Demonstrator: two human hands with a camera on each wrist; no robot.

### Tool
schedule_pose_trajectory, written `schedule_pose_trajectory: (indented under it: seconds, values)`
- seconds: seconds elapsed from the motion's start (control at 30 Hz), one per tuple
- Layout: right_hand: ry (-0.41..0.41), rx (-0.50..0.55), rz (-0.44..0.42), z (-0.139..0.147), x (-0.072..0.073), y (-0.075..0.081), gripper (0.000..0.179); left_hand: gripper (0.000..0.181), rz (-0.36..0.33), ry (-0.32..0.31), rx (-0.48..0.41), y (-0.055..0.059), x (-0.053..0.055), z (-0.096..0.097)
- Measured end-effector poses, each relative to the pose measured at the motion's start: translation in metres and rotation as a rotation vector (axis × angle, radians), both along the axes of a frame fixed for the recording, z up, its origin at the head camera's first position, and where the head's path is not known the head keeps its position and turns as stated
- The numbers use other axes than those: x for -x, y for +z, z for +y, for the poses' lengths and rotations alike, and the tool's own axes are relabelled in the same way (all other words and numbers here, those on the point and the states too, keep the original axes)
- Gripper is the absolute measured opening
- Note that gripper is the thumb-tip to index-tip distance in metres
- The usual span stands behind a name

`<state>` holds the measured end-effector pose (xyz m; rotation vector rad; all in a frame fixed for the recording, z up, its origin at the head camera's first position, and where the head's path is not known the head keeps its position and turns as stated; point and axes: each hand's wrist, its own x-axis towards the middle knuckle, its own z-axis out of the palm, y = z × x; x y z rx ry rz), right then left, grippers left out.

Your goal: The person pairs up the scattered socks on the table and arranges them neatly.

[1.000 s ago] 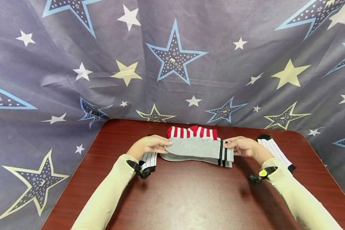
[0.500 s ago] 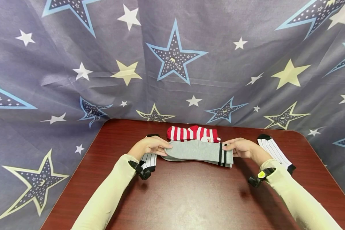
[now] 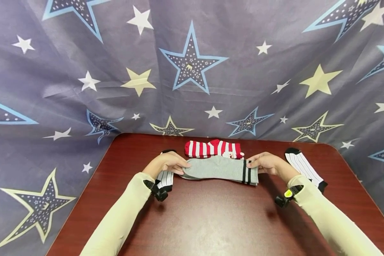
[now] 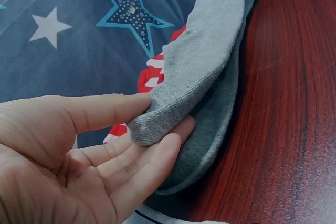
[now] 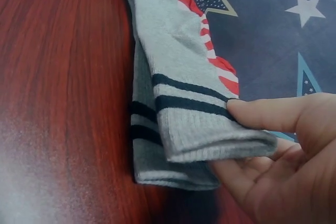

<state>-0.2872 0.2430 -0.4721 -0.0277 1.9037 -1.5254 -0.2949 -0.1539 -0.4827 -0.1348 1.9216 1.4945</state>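
Observation:
A grey sock (image 3: pixel 217 168) with two black bands at its cuff is stretched level between both hands. My left hand (image 3: pixel 169 163) pinches its toe end, thumb on top and fingers beneath, as the left wrist view shows. At the cuff, my right hand (image 3: pixel 266 163) pinches the edge beside the black bands. Directly under it lies a matching grey sock (image 5: pixel 144 150) on the table, mostly covered; in both wrist views its lower edge peeks out. Behind them rests a red and white striped sock (image 3: pixel 212 148) with a face pattern near one end.
White socks with thin black stripes lie at either side: one white sock (image 3: pixel 165 180) partly behind the left hand, another white sock (image 3: pixel 304 165) beyond the right wrist. The reddish-brown table (image 3: pixel 204 220) ends at a star-patterned cloth (image 3: pixel 179 106) hanging behind it.
Both hands have lowered the upper grey sock slightly toward the near side, so it now covers most of the lower one. More of the red striped sock shows behind.

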Motion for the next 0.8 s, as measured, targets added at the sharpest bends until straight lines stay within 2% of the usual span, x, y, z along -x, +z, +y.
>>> schedule_pose_trajectory:
  seconds: [0.23,0.43,0.6,0.8]
  values:
    - [-0.036,-0.096,0.041,-0.0073,-0.0022,-0.0027,0.032,0.024,0.024,0.022,0.073,-0.0005,0.0002,-0.001]
    - [-0.065,-0.155,0.064,-0.0075,-0.0019,-0.0026,0.015,0.005,0.029,0.01,0.119,-0.0006,0.0021,0.0018]
    - [-0.082,-0.167,0.069,-0.0071,-0.0015,-0.0038,0.004,0.004,0.033,0.002,0.145,0.0006,0.0028,0.0028]
    - [-0.085,-0.197,0.093,-0.0062,-0.0027,-0.0018,0.007,0.006,0.025,-0.004,0.158,0.0065,0.0031,-0.0006]
